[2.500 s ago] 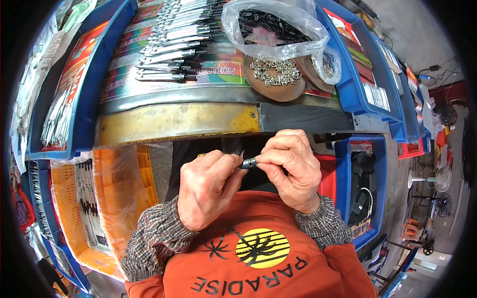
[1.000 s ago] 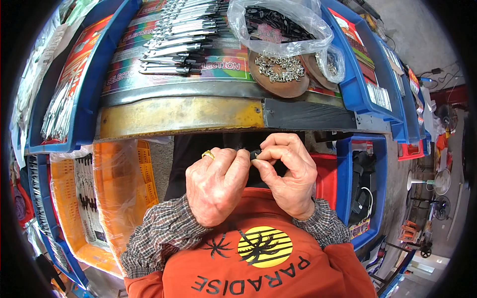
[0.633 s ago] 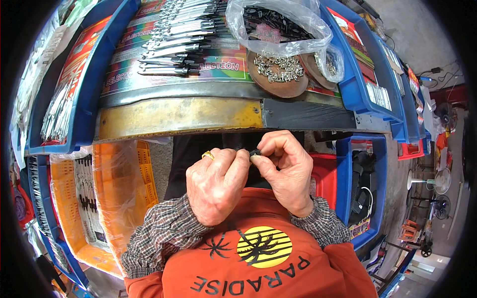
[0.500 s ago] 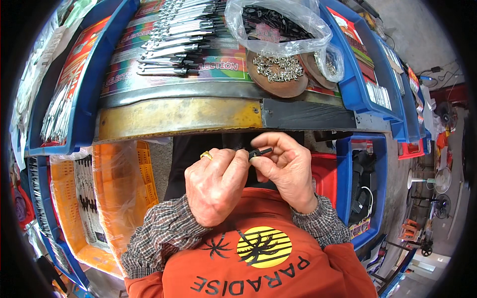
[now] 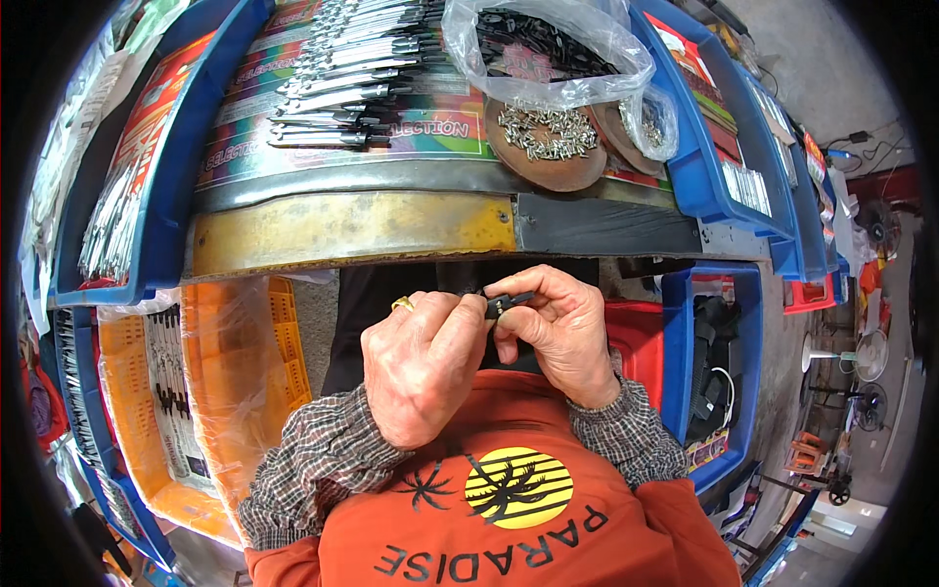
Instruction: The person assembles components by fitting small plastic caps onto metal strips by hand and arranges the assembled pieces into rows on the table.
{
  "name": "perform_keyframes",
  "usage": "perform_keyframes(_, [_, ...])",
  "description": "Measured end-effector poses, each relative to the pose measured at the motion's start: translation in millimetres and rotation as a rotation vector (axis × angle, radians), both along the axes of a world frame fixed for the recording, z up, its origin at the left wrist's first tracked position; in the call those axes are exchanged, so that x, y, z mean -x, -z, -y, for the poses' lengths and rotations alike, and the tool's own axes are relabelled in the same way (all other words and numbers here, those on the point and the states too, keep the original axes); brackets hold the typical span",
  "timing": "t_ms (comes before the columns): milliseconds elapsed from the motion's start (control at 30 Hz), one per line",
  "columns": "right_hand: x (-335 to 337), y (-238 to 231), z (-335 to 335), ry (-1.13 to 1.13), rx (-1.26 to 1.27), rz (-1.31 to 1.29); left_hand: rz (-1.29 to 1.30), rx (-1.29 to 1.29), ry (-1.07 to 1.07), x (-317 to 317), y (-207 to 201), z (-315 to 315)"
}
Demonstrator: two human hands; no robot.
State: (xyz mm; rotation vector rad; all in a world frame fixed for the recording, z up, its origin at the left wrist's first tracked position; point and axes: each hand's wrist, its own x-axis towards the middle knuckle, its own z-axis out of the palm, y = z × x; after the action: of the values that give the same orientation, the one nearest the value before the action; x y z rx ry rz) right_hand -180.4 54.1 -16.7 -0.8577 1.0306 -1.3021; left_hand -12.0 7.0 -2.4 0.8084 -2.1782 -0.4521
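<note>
A small black plastic part (image 5: 501, 305) with a brassy spot on it is held over my lap, just below the table's near edge. My left hand (image 5: 419, 364), with a ring on one finger, is closed around its left end and hides much of it. My right hand (image 5: 565, 338) pinches the right side between thumb and forefinger, while a thin black tip pokes out past those fingers. Beyond the edge lies a row of slim silver pieces with black ends (image 5: 342, 98). Small metal screws (image 5: 548, 133) fill a round brown dish (image 5: 518, 171).
A clear plastic bag (image 5: 606, 90) of black parts sits behind the dish. Blue bins flank the table, one on the left (image 5: 166, 210) and one on the right (image 5: 699, 186). An orange crate (image 5: 137, 391) and a blue crate (image 5: 748, 382) stand below, either side of me.
The forefinger of my right hand has come down onto the black part, and that hand has shifted slightly left. The part has turned a little; my left hand keeps its grip.
</note>
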Motion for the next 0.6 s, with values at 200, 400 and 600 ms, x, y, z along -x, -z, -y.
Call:
perform_keyframes(200, [0,-7,1,-0.004,-0.042,-0.018,0.016,-0.028,0.013,-1,1,-1])
perform_keyframes(400, [-6,-6,0,0.066,-0.120,-0.145,0.030,-0.009,0.022,0,7,-3])
perform_keyframes(600, [-9,8,-1,0.128,-0.001,-0.066,-0.048,-0.056,-0.003,-1,8,1])
